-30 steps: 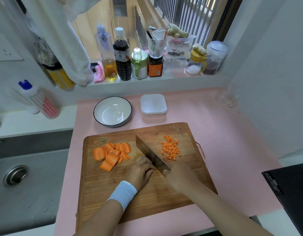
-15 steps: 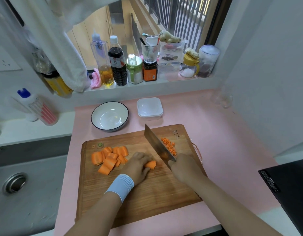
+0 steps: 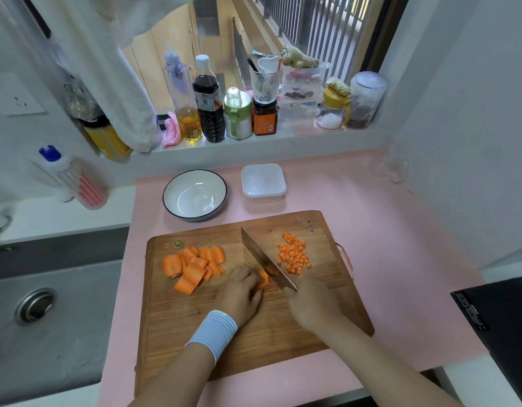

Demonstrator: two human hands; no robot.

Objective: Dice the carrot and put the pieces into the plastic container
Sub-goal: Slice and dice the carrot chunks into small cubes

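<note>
At cutting board [image 3: 254, 342] centre, carrot strips [image 3: 262, 282] were pinned under curled left hand [image 3: 242, 292]; cleaver [image 3: 262, 257] clamped in right hand [image 3: 312, 304]. Diced pieces [image 3: 293, 255] toward board's right, plastic container [image 3: 263, 182] beyond it. Carrot judged stiff, light; best held flat-side down.

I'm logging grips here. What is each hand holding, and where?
The right hand grips the cleaver at its handle end; the left hand pins a carrot piece under curled fingertips.

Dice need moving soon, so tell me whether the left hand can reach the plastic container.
Probably, though not straight: the left hand pins a carrot piece, and the cleaver blade stands between it and the plastic container.
</note>
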